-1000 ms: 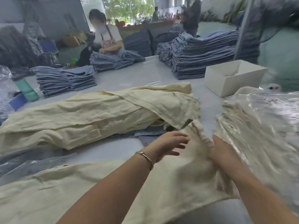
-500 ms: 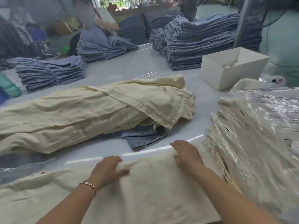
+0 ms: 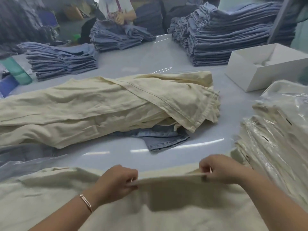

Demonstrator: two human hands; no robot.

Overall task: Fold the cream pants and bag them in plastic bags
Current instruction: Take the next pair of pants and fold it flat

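Observation:
A pair of cream pants (image 3: 175,202) lies spread across the near edge of the table. My left hand (image 3: 116,182) and my right hand (image 3: 218,169) each pinch the far edge of this cloth and hold it lifted a little off the table, stretched between them. A heap of unfolded cream pants (image 3: 93,107) lies across the middle of the table. At the right stands a stack of folded cream pants in clear plastic bags (image 3: 273,140). Loose clear plastic bags (image 3: 25,164) lie flat at the left.
A piece of blue denim (image 3: 163,139) pokes out from under the heap. Stacks of folded jeans (image 3: 221,39) fill the far side, and a white open box (image 3: 266,65) sits at the right. Another person (image 3: 116,9) works at the far edge. A green bottle (image 3: 16,70) stands left.
Both hands went from pressing flat on the cloth to gripping its far edge and raising it. The camera has tilted down and moved closer.

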